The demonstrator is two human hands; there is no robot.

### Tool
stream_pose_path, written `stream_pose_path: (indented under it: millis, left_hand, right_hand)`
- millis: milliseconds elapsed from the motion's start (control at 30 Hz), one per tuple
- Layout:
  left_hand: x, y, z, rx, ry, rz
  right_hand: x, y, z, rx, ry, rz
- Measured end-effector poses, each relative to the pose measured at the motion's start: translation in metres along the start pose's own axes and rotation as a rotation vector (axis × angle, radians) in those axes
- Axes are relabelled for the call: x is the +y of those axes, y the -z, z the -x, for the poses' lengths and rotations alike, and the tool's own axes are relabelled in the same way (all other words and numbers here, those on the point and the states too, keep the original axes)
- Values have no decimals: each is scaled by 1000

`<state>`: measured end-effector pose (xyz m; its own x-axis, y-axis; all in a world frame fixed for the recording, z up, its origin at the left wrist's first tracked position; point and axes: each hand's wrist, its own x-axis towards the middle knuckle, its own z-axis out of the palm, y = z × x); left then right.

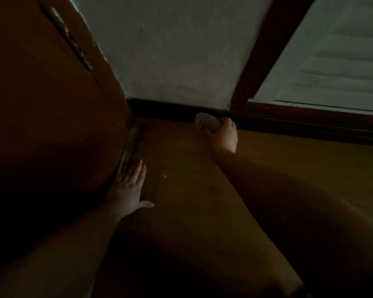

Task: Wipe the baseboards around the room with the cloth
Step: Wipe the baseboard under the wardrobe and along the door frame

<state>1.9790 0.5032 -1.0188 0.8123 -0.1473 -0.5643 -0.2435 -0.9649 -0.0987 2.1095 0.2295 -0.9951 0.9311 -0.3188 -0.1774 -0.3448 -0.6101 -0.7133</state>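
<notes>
A dark baseboard [164, 109] runs along the foot of the pale wall, from the corner at the left off to the right. My right hand [223, 134] grips a bunched pale cloth [205, 122] and holds it against the baseboard near the middle of the view. My left hand [130, 186] lies flat on the brown floor, fingers straight, beside the bottom edge of a wooden door. The scene is dim.
A brown wooden door [52, 104] with a metal hinge [69, 37] fills the left side. A dark wooden frame [267, 50] rises at the right, with a white louvred panel [340, 61] beyond it. Brown floor [202, 190] spreads below.
</notes>
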Motion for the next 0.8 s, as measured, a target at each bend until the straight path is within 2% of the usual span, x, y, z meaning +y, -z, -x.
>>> stream_pose_path:
  millis: [267,400,567,800]
  left_hand:
    - [9,23,-12,14,-59,-29]
    - [19,20,-14,4,3,51]
    - [33,15,-19,-1,77,172]
    - [36,15,-18,5,97,237]
  right_hand:
    - [72,79,-11,159,-92,50]
    - [94,93,-4,257,-193,12]
    - [70,61,10,81,88,81]
    - [-44,-27,23,-71,284,-72]
